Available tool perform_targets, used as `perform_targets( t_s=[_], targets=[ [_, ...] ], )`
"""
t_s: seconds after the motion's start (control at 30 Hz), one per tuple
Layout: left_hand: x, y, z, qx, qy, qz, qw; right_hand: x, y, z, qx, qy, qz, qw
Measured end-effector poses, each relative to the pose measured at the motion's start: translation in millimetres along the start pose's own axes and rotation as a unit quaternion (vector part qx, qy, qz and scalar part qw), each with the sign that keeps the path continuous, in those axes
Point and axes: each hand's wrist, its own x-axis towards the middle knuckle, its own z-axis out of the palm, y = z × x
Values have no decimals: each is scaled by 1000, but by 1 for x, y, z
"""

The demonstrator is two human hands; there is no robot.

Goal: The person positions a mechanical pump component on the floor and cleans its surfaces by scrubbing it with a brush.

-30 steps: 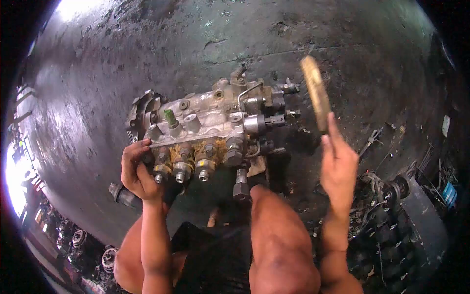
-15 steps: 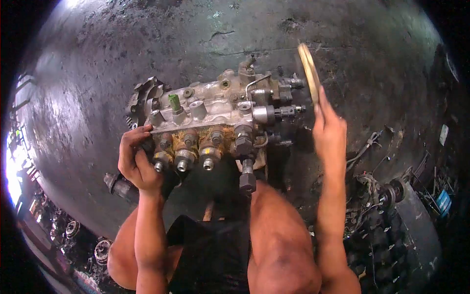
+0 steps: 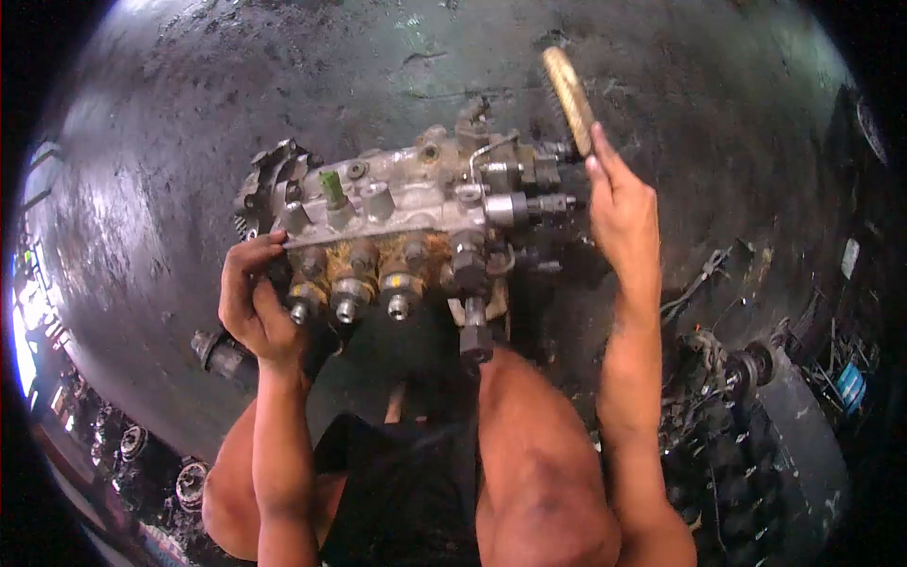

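Observation:
A greasy metal diesel injection pump (image 3: 406, 210) lies in front of me, with rusty-orange dirt along its near side. Three outlet fittings (image 3: 347, 310) and a longer dark fitting (image 3: 474, 340) point toward me. A green plug (image 3: 333, 187) stands on its top. My left hand (image 3: 260, 302) grips the pump's near left corner, fingers curled over the edge. In my right hand (image 3: 625, 213) is a wooden-backed brush (image 3: 570, 99), held by its end and tilted up to the left. Dark bristles show faintly along its left side. It is apart from the pump's body, beyond the right end.
A dark, oily floor (image 3: 236, 76) spreads around the pump. A black cylindrical part (image 3: 222, 357) lies beside my left wrist. Cables and greasy metal parts (image 3: 746, 369) are heaped at the right, and round parts (image 3: 192, 484) lie at the lower left. My knees are close to the pump.
My right hand has moved up and slightly left with the brush, which now leans further left. The pump and my left hand appear shifted slightly up and left in view; the grip is unchanged.

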Motion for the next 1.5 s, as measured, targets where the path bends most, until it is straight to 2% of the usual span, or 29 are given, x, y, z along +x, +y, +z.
perform_targets(
  t_s=[0.07, 0.17, 0.23, 0.3, 0.37, 0.43, 0.47, 0.57, 0.63, 0.73, 0.8, 0.83, 0.9, 0.97, 1.0, 1.03, 1.07, 1.1, 1.17, 1.2, 1.27, 1.37, 1.4, 1.5],
  targets=[
    [0, -3, 1, -22, 2, 0, 1000, -4, -16, -16, -36, -23, 129, 991],
    [5, -4, 0, -8, -1, 9, 1000, -65, -4, -23, 22, 35, 56, 998],
    [6, -3, 2, -17, 11, 13, 1000, -83, 14, -2, 18, 28, -45, 998],
    [6, -2, 3, -30, 14, -8, 999, -57, 25, 17, -18, 39, -17, 999],
    [11, 0, 5, -41, 21, -21, 999, -13, 19, 16, -34, 50, -48, 997],
    [15, 2, 3, -17, 12, -32, 999, -1, -6, -6, -47, 37, 29, 998],
    [18, 0, 4, -22, 17, -26, 999, -9, -4, -13, -61, 78, -17, 995],
    [16, -4, 2, -33, 4, -26, 999, -50, 3, -27, -40, 96, -72, 992],
    [16, -2, 3, -33, 4, -23, 999, -59, -1, -13, -68, 19, -16, 997],
    [17, 3, 4, -24, 11, -42, 999, 6, 5, 2, -106, 4, -6, 994],
    [13, 0, 0, -18, -4, -33, 999, 42, 3, -15, -161, -53, 43, 985],
    [16, -4, 0, -14, -3, -22, 1000, 44, -25, -36, -192, -79, 66, 976],
    [17, -7, 1, -19, 2, -12, 1000, 15, -47, -62, -106, -32, 24, 994],
    [15, -10, 1, -26, -3, 0, 1000, -18, -54, -73, -82, -47, 16, 995],
    [15, -13, 1, -39, -2, 9, 999, -31, -51, -67, -83, -82, 60, 991],
    [13, -13, 0, -50, -6, 15, 999, -34, -49, -55, -140, -153, 122, 971],
    [15, -9, 1, -49, -8, 15, 999, -34, -38, -30, -101, -106, 154, 977],
    [18, -3, 2, -20, -1, 0, 1000, -28, -20, -12, -98, -106, 159, 977],
    [22, 0, 2, 8, 0, -9, 1000, -11, 3, 8, -8, 36, 19, 999],
    [27, -3, 1, -4, -6, -8, 1000, -14, 6, 5, -8, 43, 24, 999],
    [34, -5, 1, -22, -5, -33, 999, -13, 7, -4, 2, 60, -36, 998],
    [52, 0, 1, 0, -24, -40, 999, -54, 4, -21, 35, 77, -3, 996],
    [56, 0, 3, -1, -16, -47, 999, -71, 2, -25, 1, 47, 34, 998],
    [67, 2, 4, 29, -38, -50, 998, -93, 10, -5, 13, 25, 8, 1000]
  ],
)
